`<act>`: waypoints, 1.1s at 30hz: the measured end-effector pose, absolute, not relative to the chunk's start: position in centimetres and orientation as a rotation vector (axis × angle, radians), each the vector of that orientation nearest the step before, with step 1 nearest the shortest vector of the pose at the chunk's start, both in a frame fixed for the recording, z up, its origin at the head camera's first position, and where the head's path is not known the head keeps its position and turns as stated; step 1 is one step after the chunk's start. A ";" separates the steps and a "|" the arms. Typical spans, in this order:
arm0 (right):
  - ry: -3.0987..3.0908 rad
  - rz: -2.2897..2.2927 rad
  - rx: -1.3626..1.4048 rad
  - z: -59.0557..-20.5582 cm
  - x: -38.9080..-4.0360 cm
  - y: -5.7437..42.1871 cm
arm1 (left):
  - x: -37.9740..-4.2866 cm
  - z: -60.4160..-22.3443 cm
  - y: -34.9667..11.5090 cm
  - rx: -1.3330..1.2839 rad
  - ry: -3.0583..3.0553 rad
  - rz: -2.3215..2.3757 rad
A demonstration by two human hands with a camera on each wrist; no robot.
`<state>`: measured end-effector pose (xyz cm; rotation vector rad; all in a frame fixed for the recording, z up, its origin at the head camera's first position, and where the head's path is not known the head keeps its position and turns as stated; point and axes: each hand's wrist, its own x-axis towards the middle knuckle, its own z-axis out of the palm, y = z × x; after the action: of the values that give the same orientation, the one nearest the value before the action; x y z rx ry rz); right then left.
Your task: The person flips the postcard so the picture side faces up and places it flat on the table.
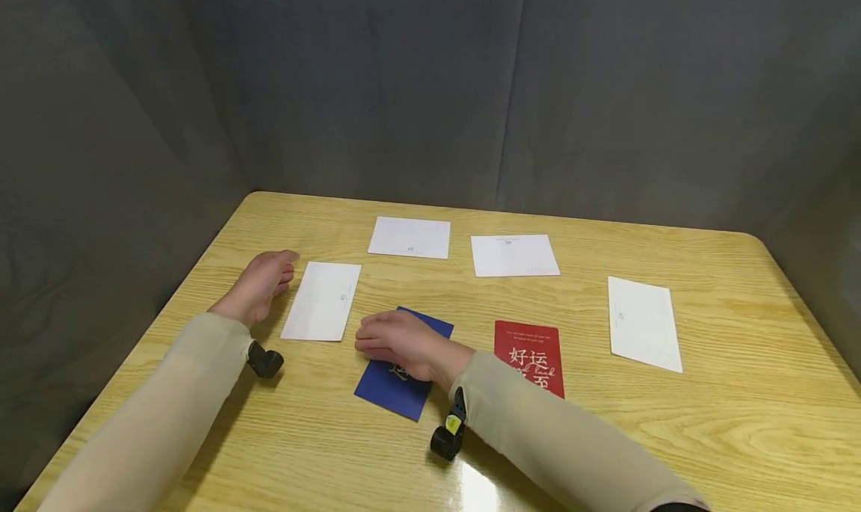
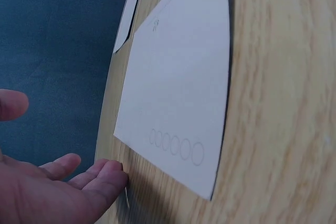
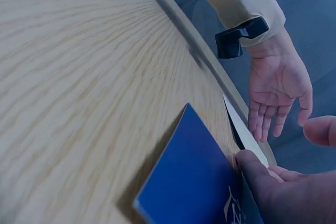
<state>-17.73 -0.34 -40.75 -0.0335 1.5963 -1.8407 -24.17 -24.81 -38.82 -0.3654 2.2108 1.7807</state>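
Observation:
My left hand (image 1: 261, 284) is just left of a white postcard (image 1: 321, 301) lying on the table. In the left wrist view its fingers (image 2: 105, 179) are loosely extended, thumb apart, beside the postcard's end with the printed circles. The right hand (image 1: 406, 341) reaches over a dark blue card (image 1: 393, 394) with gold lettering and hides part of it. Thumb and fingers are spread with nothing between them in the right wrist view; whether they touch the blue card I cannot tell. A red card (image 1: 531, 340) with white lettering lies right of that hand, its lower part behind the sleeve.
Two white postcards, one at the back left (image 1: 409, 238) and another beside it (image 1: 515, 256), lie near the table's far side. One more white postcard (image 1: 646, 324) lies to the right. A dark curtain (image 1: 377, 86) surrounds the wooden table (image 1: 740, 392).

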 end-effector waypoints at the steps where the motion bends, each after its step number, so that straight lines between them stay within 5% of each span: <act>1: 1.584 -1.844 -0.025 -40.8 -17.8 -0.5 | -24.2 -38.8 -24.8 -0.374 2.204 1.784; 33: 1.372 -1.983 0.161 -40.5 -19.4 -1.9 | -24.4 -38.1 -22.4 -0.422 1.985 1.900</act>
<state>-19.35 -1.90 -40.54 0.1607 1.3719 -1.9828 -24.42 -22.43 -38.10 -0.4222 1.9851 1.9003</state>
